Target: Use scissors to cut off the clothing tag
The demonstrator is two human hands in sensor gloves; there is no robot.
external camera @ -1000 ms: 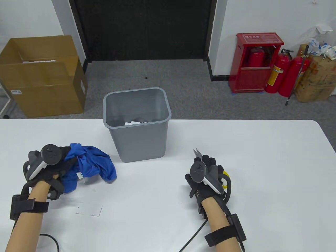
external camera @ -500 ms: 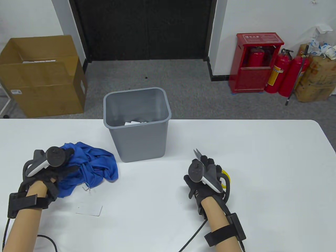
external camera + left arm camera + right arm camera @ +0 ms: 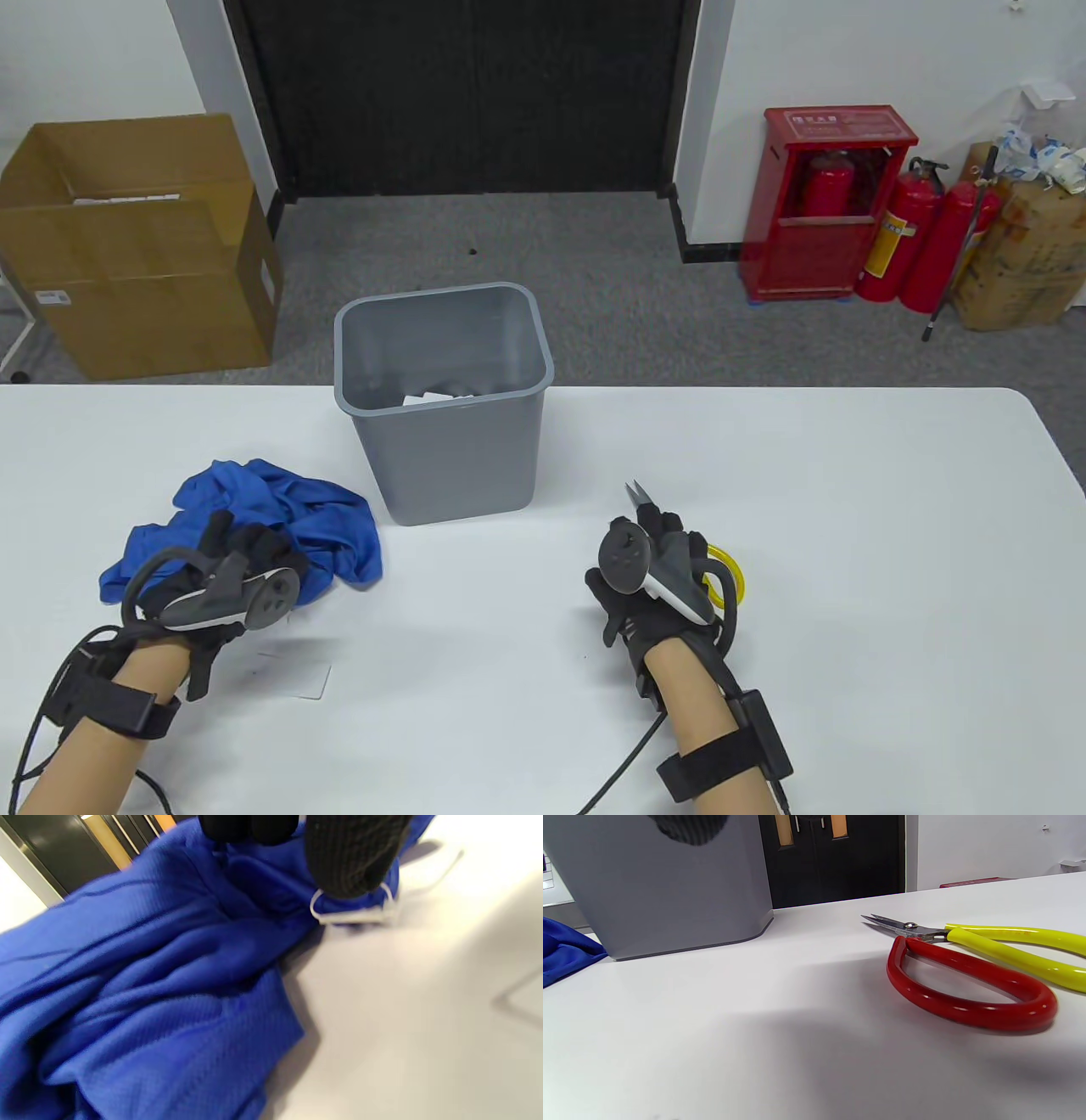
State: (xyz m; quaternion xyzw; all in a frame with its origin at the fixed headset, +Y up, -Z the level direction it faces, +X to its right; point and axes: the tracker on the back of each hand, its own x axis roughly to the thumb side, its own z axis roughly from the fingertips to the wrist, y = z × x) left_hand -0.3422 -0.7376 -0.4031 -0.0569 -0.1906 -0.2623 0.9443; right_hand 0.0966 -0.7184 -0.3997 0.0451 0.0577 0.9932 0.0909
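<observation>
Both my hands are down on the white surface (image 3: 848, 475). My left hand (image 3: 222, 584) rests on the crumpled blue shirt (image 3: 280, 518), and one black fingertip (image 3: 352, 861) presses the cloth right by the thin white tag loop (image 3: 352, 914). My right hand (image 3: 652, 570) sits over the scissors (image 3: 971, 963), which lie flat with one red handle and one yellow. I cannot tell if that hand grips them. A gray bin (image 3: 441, 407) stands between the shirt and the scissors. A flat white card (image 3: 293, 675) lies near my left wrist.
</observation>
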